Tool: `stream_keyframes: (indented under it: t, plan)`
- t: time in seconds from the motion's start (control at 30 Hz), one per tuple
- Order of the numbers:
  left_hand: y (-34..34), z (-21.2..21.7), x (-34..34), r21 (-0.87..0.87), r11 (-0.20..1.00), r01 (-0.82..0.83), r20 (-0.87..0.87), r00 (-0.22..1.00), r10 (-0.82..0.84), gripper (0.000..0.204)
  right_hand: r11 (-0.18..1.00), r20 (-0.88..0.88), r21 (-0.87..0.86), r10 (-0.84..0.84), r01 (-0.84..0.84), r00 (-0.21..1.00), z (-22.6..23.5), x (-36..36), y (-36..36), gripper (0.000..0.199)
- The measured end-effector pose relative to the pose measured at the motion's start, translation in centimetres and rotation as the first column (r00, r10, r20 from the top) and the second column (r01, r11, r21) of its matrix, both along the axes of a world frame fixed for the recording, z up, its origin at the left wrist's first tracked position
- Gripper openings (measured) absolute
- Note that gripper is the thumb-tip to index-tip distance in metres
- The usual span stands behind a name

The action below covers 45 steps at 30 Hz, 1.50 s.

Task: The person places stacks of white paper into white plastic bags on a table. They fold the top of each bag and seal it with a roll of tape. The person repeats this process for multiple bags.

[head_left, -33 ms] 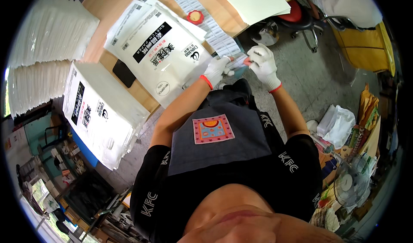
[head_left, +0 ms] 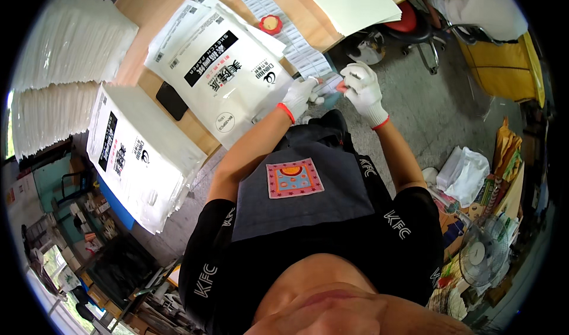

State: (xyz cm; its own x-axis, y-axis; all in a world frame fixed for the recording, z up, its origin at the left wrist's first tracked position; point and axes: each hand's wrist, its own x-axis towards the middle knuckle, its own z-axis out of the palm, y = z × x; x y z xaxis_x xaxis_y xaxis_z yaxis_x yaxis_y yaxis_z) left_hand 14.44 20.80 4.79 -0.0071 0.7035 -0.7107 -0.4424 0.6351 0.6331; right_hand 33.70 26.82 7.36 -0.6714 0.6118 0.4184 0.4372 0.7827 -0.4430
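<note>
A long strip of printed labels (head_left: 299, 53) runs down the table and over its near edge. My left hand (head_left: 299, 96), in a white glove with a red cuff and bare fingertips, is closed on the strip's lower end. Just right of it, my right hand (head_left: 363, 91), gloved the same way, has thumb and finger pinched together. Whatever is in that pinch is too small to make out. Left of my hands lies a stack of white printed plastic paper bags (head_left: 222, 77). A round red-rimmed object (head_left: 270, 24) sits on the strip.
A dark phone (head_left: 172, 101) lies beside the bags on the wooden table (head_left: 139, 44). Tall stacks of white bags (head_left: 77, 44) and another pile (head_left: 139, 157) stand at the left. Cream paper sheets (head_left: 347, 3) lie far right. A stool (head_left: 415, 26) and a fan (head_left: 483, 249) stand on the right.
My right hand has shifted very slightly away from my left hand, and the gap between their fingertips is a little wider. The left hand stays at the strip's end.
</note>
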Motion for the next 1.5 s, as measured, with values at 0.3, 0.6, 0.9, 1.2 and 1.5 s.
stream_keyframes:
  t: [0.3,0.6,0.9,1.2,1.5]
  plan:
    - [0.2,0.4,0.3,0.122,0.988,-0.091,0.033,0.996,0.088,0.023,0.979,0.032,-0.174,0.111,-0.104,0.993,0.7,-0.6,2.2,0.014]
    - [-7.0,-0.7,-4.5,0.243,0.896,0.373,-0.344,0.896,-0.28,0.037,0.743,-0.243,-0.621,0.122,-0.251,0.962,2.2,-13.9,6.4,0.013]
    - [-21.4,-1.0,-12.3,0.267,0.828,-0.492,-0.914,0.143,0.38,0.035,0.605,0.077,-0.772,0.393,-0.195,0.916,-2.8,-43.6,5.2,0.027]
    - [-21.6,-2.3,-14.0,0.01,0.931,-0.364,-0.927,0.346,0.145,0.038,0.885,0.319,-0.449,0.289,-0.125,0.903,-5.4,-52.1,3.4,0.025]
    - [-22.3,-3.4,-15.0,0.145,0.95,-0.278,-0.868,0.425,0.257,0.023,0.807,-0.189,-0.516,0.219,-0.287,0.957,-6.2,-47.1,5.9,0.044]
